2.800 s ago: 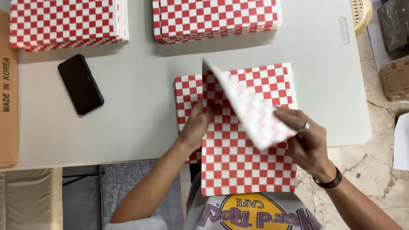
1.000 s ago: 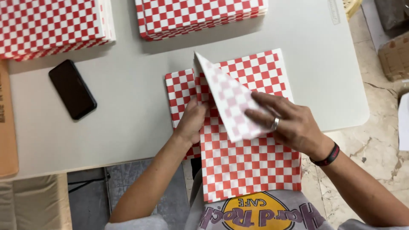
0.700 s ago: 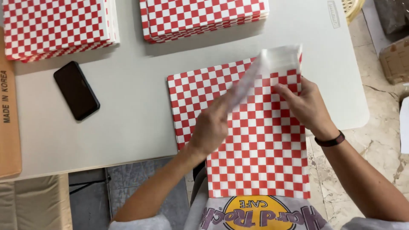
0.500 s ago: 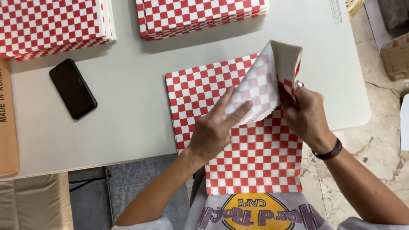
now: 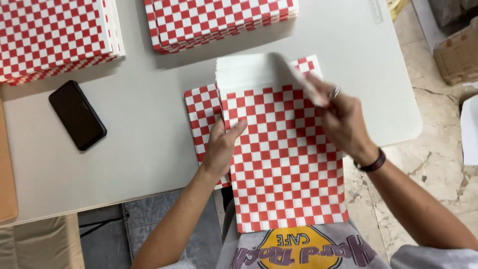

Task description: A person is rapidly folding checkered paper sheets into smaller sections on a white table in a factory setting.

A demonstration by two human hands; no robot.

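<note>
My left hand lies flat and open on the red-and-white checkered paper sheet, fingers spread along its left edge to pin it. The sheet overhangs the near edge of the grey table toward my lap, on top of a stack of the same sheets that shows at its left. My right hand pinches the sheet's far right corner between thumb and fingers, and the top edge is peeled over so its plain white back shows. I judge it thin, light and limp, easy to crease or tear, best taken at a corner. Left of it lies a black phone; further back sit two more checkered stacks and.
</note>
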